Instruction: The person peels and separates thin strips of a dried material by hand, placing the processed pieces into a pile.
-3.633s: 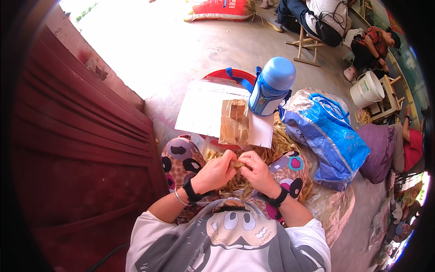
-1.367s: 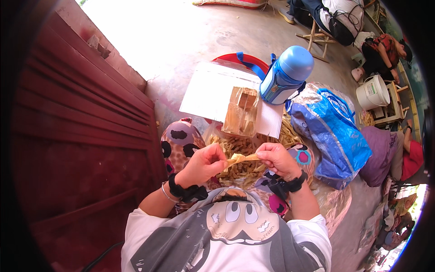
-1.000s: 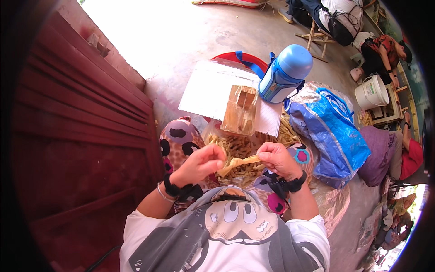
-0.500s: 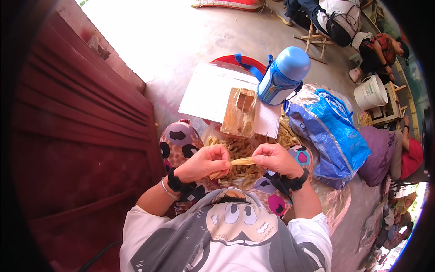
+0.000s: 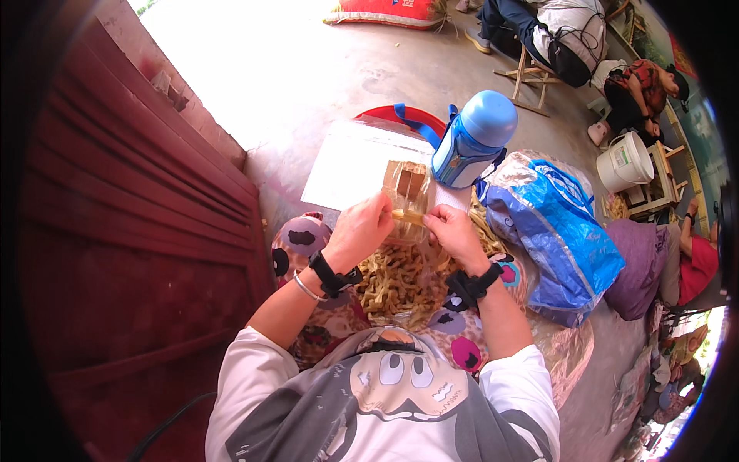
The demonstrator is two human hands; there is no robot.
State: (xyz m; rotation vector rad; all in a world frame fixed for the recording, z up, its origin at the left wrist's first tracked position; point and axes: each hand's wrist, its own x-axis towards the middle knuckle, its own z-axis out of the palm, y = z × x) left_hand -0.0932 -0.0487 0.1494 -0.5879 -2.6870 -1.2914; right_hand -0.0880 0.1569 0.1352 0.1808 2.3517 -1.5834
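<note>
A flat, pale yellow strip (image 5: 409, 217) is stretched between my two hands, above a clear plastic-wrapped brown block (image 5: 409, 182). My left hand (image 5: 360, 232) pinches its left end, fingers closed. At the other end, my right hand (image 5: 459, 234) grips it between thumb and fingers. Below the hands, between patterned trouser legs, lies a heap of tan, twisted pieces (image 5: 391, 281); what they are made of is unclear. Longer yellow strips (image 5: 486, 227) lie just beyond my right hand. The block rests on white sheets (image 5: 339, 165).
A blue bottle (image 5: 479, 138) stands on the sheets, over a red round rim (image 5: 377, 115). To the right sits a blue woven bag (image 5: 570, 239). A dark red door (image 5: 154, 231) fills the left. Other people sit at the right, near a white bucket (image 5: 625, 163).
Both hands have moved forward, away from my body, carrying the strip from over the heap to over the wrapped block. More of the heap now shows.
</note>
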